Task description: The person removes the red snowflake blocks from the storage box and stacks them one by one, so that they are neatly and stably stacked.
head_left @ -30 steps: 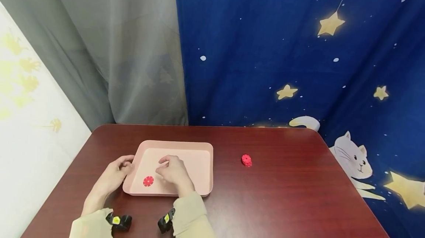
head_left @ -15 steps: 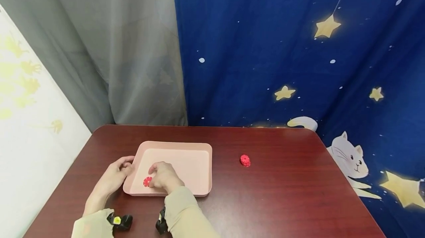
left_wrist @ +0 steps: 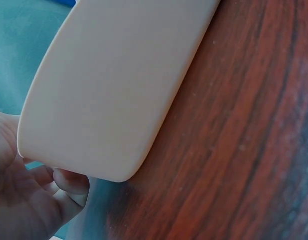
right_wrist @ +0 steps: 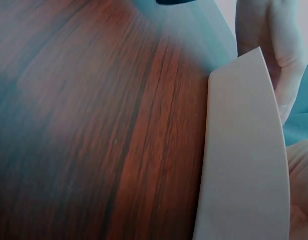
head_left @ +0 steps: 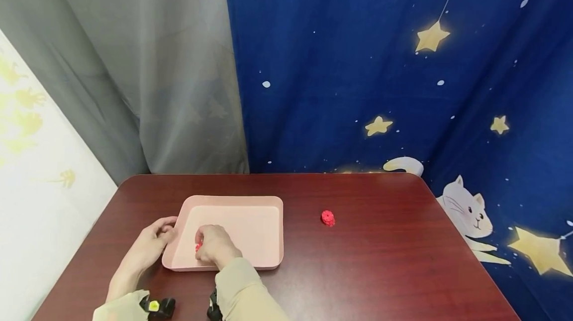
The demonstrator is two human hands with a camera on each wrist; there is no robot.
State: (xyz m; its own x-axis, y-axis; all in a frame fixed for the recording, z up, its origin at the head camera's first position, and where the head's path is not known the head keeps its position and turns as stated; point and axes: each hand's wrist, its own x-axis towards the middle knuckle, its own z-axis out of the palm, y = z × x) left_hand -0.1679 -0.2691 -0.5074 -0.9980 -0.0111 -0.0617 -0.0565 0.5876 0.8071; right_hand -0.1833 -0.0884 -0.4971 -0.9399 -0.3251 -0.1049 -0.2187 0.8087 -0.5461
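In the head view, my right hand (head_left: 216, 245) reaches into the pink tray (head_left: 250, 226). Its thumb and fingers pinch a red notched plastic disc (head_left: 198, 247), mostly hidden behind them, near the tray's left side. My left hand (head_left: 149, 244) rests against the outside of the tray's left wall with loosely bent fingers. The left wrist view has that hand (left_wrist: 23, 195) at the tray's corner, next to the outer wall (left_wrist: 118, 90). In the right wrist view, the tray wall (right_wrist: 246, 150) partly covers my right hand (right_wrist: 301, 185).
A small pile of red discs (head_left: 328, 218) lies on the dark red wooden table (head_left: 380, 251), right of the tray. Grey (head_left: 188, 72) and blue star-patterned curtains (head_left: 322, 77) hang behind the table's far edge. A white patterned surface (head_left: 49, 201) stands at the left.
My right hand has moved left and down inside the tray and taken hold of the red disc that lay flat there. The left hand stays at the tray's side. The head view has shifted slightly.
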